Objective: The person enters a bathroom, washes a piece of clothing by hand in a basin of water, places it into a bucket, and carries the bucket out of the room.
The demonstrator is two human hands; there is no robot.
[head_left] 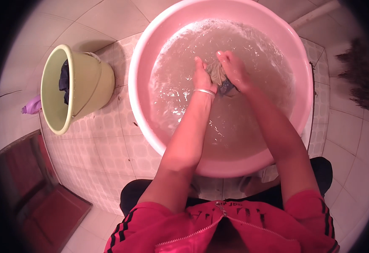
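Observation:
Between my two hands, at the surface of cloudy, sudsy water (239,135), is a wet bunched cloth (216,74), tan with a dark bluish part. My left hand (203,76), with a bangle at its wrist, is closed on the cloth's left side, thumb up. On the other side my right hand (232,69) grips it with bent fingers. The water fills a big round pink basin (141,80) in front of me. Whatever part of the cloth lies under the murky water is hidden.
A yellow-green bucket (94,80) with dark cloth (64,82) inside stands at the left, a purple bottle (32,104) behind it. Dark bristles, perhaps a broom (359,76), are at the far right. A reddish-brown door (58,215) is at lower left. The floor is tiled.

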